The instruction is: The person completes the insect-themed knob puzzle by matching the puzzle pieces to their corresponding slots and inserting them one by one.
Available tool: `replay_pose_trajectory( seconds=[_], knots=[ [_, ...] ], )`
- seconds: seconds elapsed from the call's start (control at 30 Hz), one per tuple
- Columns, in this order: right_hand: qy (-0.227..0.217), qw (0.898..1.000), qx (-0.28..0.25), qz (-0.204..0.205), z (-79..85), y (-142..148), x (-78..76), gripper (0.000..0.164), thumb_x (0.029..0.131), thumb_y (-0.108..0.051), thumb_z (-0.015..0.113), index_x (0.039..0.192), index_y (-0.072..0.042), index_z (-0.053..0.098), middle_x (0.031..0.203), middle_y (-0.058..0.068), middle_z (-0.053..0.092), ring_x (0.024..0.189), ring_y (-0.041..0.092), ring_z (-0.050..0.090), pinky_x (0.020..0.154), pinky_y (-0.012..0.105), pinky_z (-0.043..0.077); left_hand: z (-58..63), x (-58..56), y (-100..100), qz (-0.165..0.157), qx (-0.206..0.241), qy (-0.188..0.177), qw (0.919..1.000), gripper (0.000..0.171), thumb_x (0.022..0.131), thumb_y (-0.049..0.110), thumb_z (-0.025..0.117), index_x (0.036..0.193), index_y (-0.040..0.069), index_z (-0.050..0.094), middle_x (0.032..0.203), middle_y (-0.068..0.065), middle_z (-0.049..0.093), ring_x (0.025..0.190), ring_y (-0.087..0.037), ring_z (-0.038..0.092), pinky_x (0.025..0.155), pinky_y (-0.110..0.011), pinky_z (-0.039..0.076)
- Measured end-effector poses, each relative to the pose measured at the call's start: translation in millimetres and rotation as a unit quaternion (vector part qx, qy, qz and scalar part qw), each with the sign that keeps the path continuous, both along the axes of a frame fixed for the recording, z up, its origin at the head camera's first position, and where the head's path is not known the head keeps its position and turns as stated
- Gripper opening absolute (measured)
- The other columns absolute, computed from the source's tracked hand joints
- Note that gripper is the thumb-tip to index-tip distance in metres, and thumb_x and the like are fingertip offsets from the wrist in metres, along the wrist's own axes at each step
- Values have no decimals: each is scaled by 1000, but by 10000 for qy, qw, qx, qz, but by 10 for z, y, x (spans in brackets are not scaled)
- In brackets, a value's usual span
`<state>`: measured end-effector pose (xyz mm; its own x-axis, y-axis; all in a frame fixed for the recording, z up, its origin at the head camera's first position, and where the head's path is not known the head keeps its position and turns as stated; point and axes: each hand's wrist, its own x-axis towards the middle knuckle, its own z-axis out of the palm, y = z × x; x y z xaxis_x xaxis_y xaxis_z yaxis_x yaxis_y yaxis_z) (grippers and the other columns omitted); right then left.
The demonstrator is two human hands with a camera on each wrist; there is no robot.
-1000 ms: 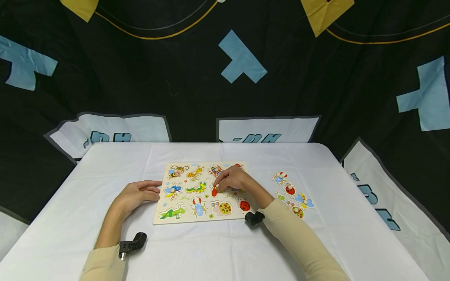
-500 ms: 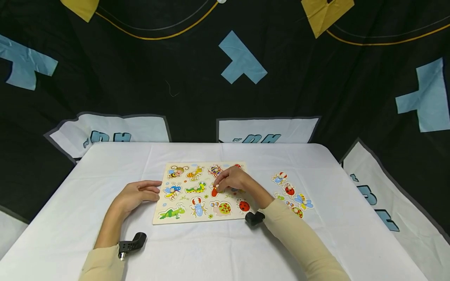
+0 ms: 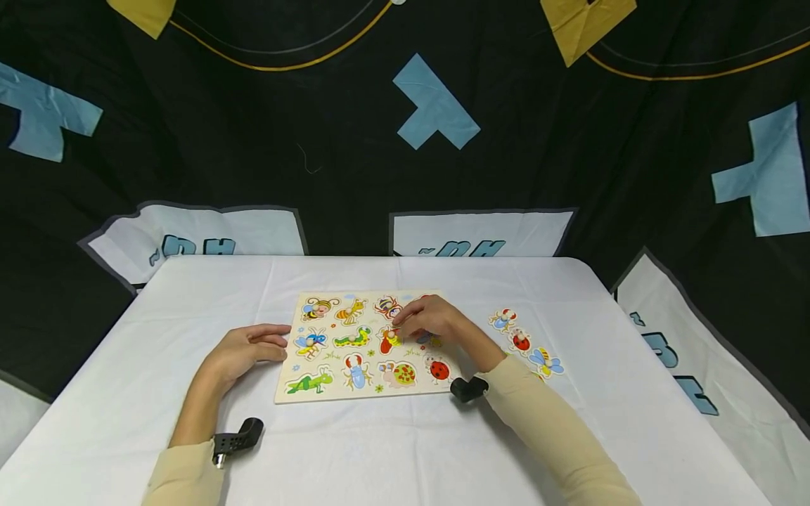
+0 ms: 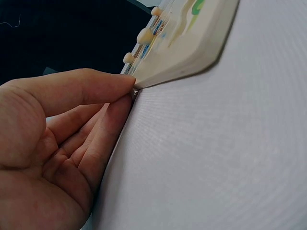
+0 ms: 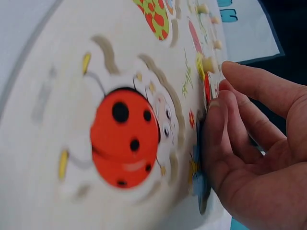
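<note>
A wooden peg puzzle board (image 3: 332, 358) with printed insects lies on the white cloth. My left hand (image 3: 249, 355) rests at its left edge; in the left wrist view, fingertips (image 4: 125, 84) touch the board's side with fingers fairly straight. My right hand (image 3: 433, 318) is over the board's right half, fingers loosely bent and holding nothing. Right by its fingertips sits a red and yellow bug piece (image 3: 387, 342) in its recess; its wooden knob (image 5: 207, 64) stands just apart from them. Nearer the right wrist camera shows a ladybug picture (image 5: 125, 139) in a cut-out without a knob.
Right of the board lie loose pieces: a blue stag beetle (image 3: 503, 320), a ladybug (image 3: 521, 341) and a blue-winged bee (image 3: 545, 362). The right sleeve (image 3: 544, 422) covers others. A dark curtain (image 3: 342, 140) hangs behind the table.
My right hand has let go of the red bug piece's knob and moved slightly up and right. The piece stays in the board. The left hand has not moved.
</note>
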<state>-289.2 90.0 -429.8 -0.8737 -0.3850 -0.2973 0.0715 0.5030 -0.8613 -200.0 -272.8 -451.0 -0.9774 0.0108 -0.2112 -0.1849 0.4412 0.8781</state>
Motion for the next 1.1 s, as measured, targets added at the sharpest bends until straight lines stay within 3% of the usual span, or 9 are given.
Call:
replay_pose_trajectory(
  seconds=[0.5, 0.87, 1.1],
  knots=[
    [93, 9989, 284, -362, 161, 482, 32, 30, 80, -18, 84, 107, -8, 78, 85, 2, 72, 76, 16, 63, 75, 32, 54, 22, 3, 32, 5, 27, 36, 10000, 64, 81, 12, 82, 140, 1, 58, 104, -3, 74, 91, -5, 66, 80, -15, 47],
    [23, 9968, 436, -665, 212, 939, 21, 35, 81, -19, 82, 113, -7, 75, 99, 5, 73, 90, 21, 65, 85, 36, 56, 36, 16, 15, -6, -70, 5, 10000, 65, 81, 14, 81, 141, 2, 58, 106, -2, 74, 92, -4, 65, 81, -16, 45],
    [-14, 9977, 350, -585, 222, 1317, 49, 43, 83, -18, 79, 121, -1, 71, 95, 2, 74, 93, 23, 66, 86, 35, 56, 40, 23, 16, -13, -29, -5, 10000, 64, 82, 15, 81, 141, 2, 58, 107, -3, 74, 93, -5, 65, 82, -16, 46]
  ],
)
